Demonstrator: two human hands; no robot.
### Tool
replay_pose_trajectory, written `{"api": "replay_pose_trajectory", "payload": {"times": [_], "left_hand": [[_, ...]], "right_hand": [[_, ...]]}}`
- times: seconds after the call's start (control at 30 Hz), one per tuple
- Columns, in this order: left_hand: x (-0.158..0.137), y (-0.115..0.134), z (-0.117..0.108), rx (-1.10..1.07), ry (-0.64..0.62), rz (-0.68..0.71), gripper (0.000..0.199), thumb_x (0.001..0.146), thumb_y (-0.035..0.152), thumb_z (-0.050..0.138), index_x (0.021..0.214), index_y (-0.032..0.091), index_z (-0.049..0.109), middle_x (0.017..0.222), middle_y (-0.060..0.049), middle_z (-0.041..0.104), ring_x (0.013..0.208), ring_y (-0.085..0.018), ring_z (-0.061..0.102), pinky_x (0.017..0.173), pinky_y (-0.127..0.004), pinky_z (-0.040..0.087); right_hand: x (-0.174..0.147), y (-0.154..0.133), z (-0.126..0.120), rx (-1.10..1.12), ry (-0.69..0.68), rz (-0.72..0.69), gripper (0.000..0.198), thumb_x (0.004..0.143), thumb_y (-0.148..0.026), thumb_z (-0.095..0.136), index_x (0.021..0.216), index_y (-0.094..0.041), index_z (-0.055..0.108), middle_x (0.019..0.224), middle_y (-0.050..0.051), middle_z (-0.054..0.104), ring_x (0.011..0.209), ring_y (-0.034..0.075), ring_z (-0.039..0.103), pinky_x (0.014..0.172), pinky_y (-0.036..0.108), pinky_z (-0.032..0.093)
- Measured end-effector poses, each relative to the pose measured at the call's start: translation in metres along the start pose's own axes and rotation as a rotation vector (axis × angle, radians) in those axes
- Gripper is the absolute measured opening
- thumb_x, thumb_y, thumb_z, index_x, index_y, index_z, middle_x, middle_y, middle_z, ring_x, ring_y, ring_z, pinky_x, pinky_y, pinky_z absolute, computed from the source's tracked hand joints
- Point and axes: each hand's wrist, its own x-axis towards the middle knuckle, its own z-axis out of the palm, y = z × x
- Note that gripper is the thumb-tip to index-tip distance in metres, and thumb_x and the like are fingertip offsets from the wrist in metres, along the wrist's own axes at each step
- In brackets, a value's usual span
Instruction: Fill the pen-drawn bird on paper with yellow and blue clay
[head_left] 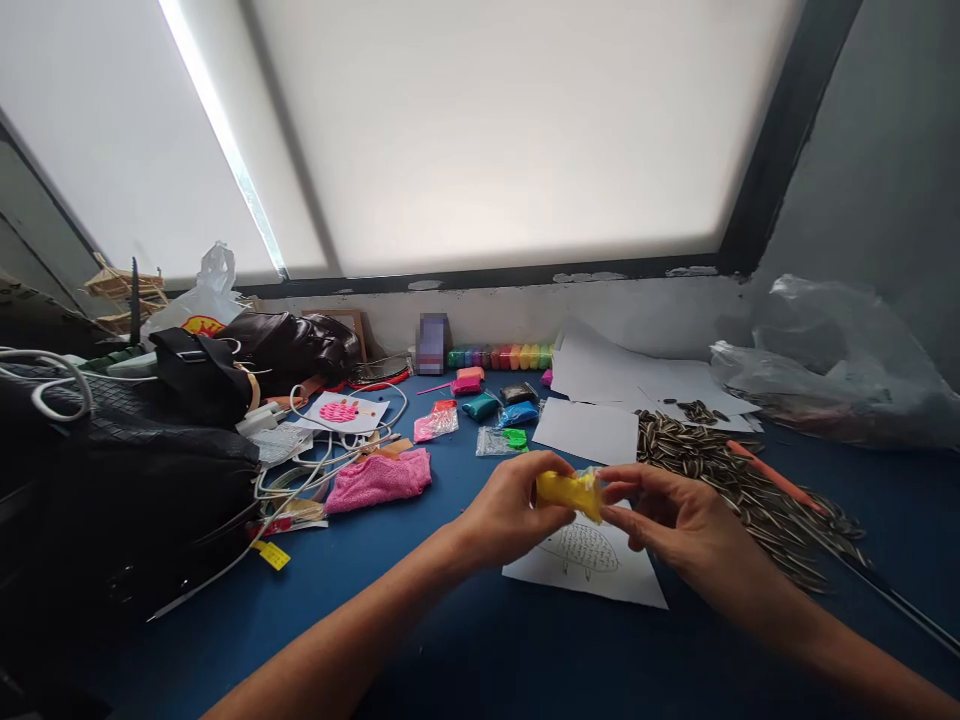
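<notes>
Yellow packet (564, 491) in the left hand (516, 508), above a drawing (583, 550)
That hand is closed snugly around it; the right hand (679, 512) curls at its end, but whether it pinches, nobody can tell.

The left hand (510, 508) holds a yellow clay packet (561, 492) above a paper sheet (634, 590) bearing a line drawing (589, 548), and the right hand (688, 522) is at its clear wrapper end. On the blue table (450, 640), sunflower seeds (697, 460) lie to the right under an orange-handled rod (776, 477), and a pink cloth (381, 478) lies left, near a black bag (157, 490)
</notes>
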Motion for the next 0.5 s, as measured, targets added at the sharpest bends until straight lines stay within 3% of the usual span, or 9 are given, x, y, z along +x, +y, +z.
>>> {"api": "replay_pose_trajectory", "payload": {"times": [0.17, 0.3, 0.5], "left_hand": [[-0.0012, 0.0013, -0.0011, -0.025, -0.063, 0.038, 0.031, 0.075, 0.018, 0.061, 0.106, 0.015, 0.067, 0.106, -0.008, 0.062, 0.087, -0.015, 0.057, 0.075, -0.026, 0.047], [-0.0026, 0.0064, -0.0021, -0.098, -0.124, -0.04, 0.035, 0.082, 0.037, 0.064, 0.106, 0.013, 0.069, 0.098, -0.008, 0.063, 0.08, -0.014, 0.057, 0.068, -0.024, 0.045], [-0.0019, 0.0047, -0.0033, -0.277, -0.187, -0.125, 0.04, 0.081, 0.045, 0.067, 0.102, 0.011, 0.067, 0.092, -0.009, 0.067, 0.083, -0.018, 0.063, 0.072, -0.029, 0.048]], "right_hand": [[-0.0002, 0.0019, -0.0009, -0.026, -0.002, -0.014, 0.031, 0.078, -0.051, 0.068, 0.092, -0.024, 0.074, 0.074, 0.001, 0.068, 0.057, 0.013, 0.055, 0.053, 0.027, 0.049], [-0.0014, 0.0009, -0.0012, -0.048, -0.026, -0.016, 0.025, 0.079, -0.048, 0.068, 0.083, -0.024, 0.073, 0.064, -0.001, 0.062, 0.053, 0.012, 0.049, 0.05, 0.025, 0.045], [-0.0048, 0.0017, -0.0001, -0.104, -0.013, -0.061, 0.029, 0.081, -0.05, 0.066, 0.092, -0.024, 0.074, 0.065, 0.0, 0.062, 0.055, 0.013, 0.051, 0.049, 0.025, 0.046]]}}
